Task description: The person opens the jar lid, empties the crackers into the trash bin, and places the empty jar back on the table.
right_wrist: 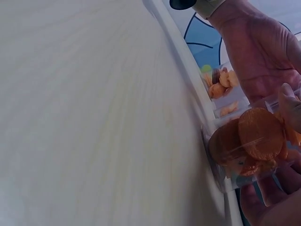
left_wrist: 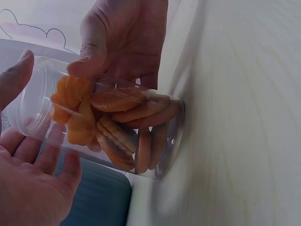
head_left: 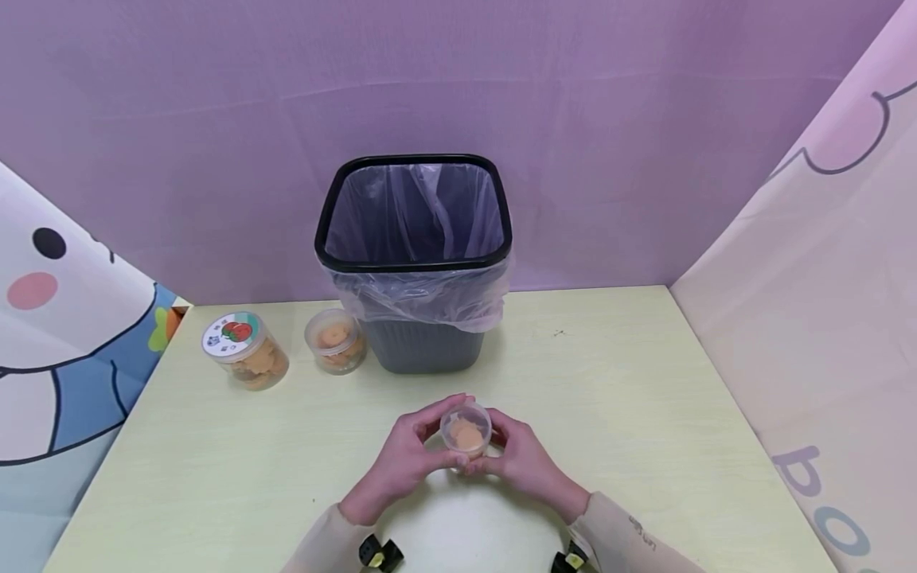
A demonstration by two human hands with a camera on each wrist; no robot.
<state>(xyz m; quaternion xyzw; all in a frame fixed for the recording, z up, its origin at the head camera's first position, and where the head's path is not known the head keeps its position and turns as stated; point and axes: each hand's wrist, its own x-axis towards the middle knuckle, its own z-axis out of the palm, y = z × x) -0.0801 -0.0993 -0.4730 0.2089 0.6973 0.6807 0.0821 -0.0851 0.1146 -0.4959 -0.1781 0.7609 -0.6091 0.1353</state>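
A clear plastic jar stands upright on the table, close in front of the person. Round orange biscuit-like pieces fill its lower part, with ridged ones on top. My left hand holds the jar from the left, and my right hand holds it from the right. Both thumbs meet at the near side near the rim, while the fingers curve round the far side. Seen from the right wrist, the jar's base is right at the tabletop.
Behind the hands stands a grey bin with a black rim and a translucent liner. Left of it are a small clear jar and a larger jar with a strawberry-printed lid, both with orange pieces inside. Purple cloth hangs behind.
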